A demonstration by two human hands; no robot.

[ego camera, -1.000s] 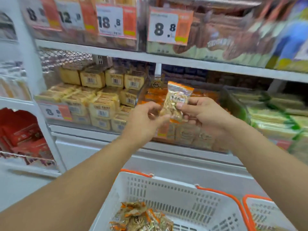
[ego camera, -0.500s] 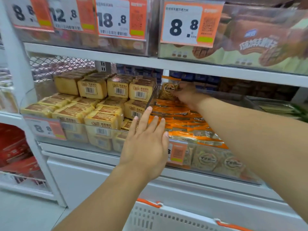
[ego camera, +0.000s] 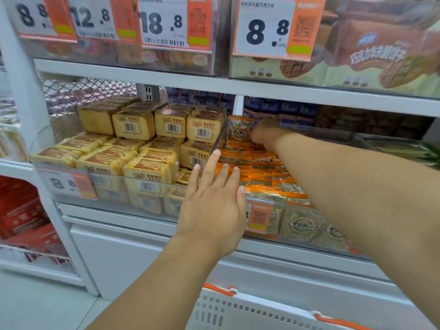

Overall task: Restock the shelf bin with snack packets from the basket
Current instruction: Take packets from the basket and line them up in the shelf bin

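1. Shelf bin (ego camera: pixel 295 231) sits mid-shelf, clear-fronted, already well filled with orange packets lying in rows; I want the new one at the back so the rows stay tidy.
2. Basket (ego camera: pixel 250 310) is low in view, only its white rim with orange trim shows; contents not visible, so I can't say how many packets are left.
3. My right hand (ego camera: pixel 263 133) is reached deep to the bin's back left corner, fingers closed on the snack packet (ego camera: pixel 240 129), which stands upright against the divider. I'd seat its bottom edge first, then let go.
4. My left hand (ego camera: pixel 212 206) is flat, fingers spread, holding nothing, over the bin's front left corner beside the yellow cake packs (ego camera: pixel 133 163); good for steadying the front rows.
5. Risk, my guess: the upright packet tips forward on release.
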